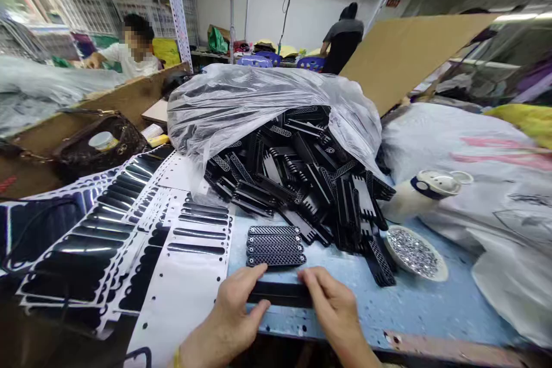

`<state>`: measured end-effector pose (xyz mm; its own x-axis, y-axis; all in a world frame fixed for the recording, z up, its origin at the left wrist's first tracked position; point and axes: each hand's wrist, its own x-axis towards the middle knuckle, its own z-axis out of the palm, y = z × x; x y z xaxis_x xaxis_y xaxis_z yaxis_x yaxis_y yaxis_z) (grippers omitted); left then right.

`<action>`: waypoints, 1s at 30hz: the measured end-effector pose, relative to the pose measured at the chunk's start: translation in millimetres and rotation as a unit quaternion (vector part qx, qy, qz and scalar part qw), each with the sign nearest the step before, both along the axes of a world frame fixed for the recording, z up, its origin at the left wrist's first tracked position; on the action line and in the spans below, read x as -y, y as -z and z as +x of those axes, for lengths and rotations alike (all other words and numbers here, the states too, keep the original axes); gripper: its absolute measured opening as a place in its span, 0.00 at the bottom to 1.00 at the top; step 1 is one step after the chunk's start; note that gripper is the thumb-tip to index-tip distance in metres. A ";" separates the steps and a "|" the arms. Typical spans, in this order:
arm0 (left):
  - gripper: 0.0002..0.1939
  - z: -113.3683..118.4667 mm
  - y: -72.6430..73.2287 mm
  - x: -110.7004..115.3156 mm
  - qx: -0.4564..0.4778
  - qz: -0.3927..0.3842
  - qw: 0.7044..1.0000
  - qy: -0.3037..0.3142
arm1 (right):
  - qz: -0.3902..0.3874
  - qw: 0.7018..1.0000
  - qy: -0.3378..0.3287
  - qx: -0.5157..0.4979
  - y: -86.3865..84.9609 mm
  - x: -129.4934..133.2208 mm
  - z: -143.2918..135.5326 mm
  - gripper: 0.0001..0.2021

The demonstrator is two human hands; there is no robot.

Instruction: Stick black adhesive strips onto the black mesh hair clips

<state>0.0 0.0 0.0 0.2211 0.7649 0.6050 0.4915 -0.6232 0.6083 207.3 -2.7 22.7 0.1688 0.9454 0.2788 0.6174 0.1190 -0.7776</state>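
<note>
My left hand [236, 311] and my right hand [331, 305] grip the two ends of a flat black bar [282, 294], held level close to the table's front edge. Just beyond it, several black perforated pieces [275, 246] lie side by side in a stack on the blue tabletop [345, 276]. Behind them a heap of black pieces [302, 172] spills out of a clear plastic bag [254, 89]. To the left lies a white sheet [181, 287] with black strips [199, 233] on it.
At the right are a bowl of small shiny parts [413, 251], a cream bottle [420, 192] and a white sack [466, 161]. More sheets [99, 230] and a brown bag [101, 141] occupy the left. Two people sit in the background, beyond a tilted cardboard panel [414, 52] and metal post [176, 6].
</note>
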 end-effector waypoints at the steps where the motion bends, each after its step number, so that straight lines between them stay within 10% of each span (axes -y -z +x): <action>1: 0.19 0.0 0.1 -0.9 0.008 0.001 1.000 -0.002 | -0.008 1.000 0.024 -0.002 1.5 3.1 9.7 0.25; 11: 0.10 7.4 -9.9 -11.3 0.012 -0.059 0.997 0.055 | 0.026 0.996 -0.071 0.043 4.8 11.7 13.5 0.10; 30: 0.14 4.4 -16.0 -12.8 0.011 -0.152 0.983 0.099 | -0.005 0.994 -0.055 0.096 9.4 -6.6 12.5 0.28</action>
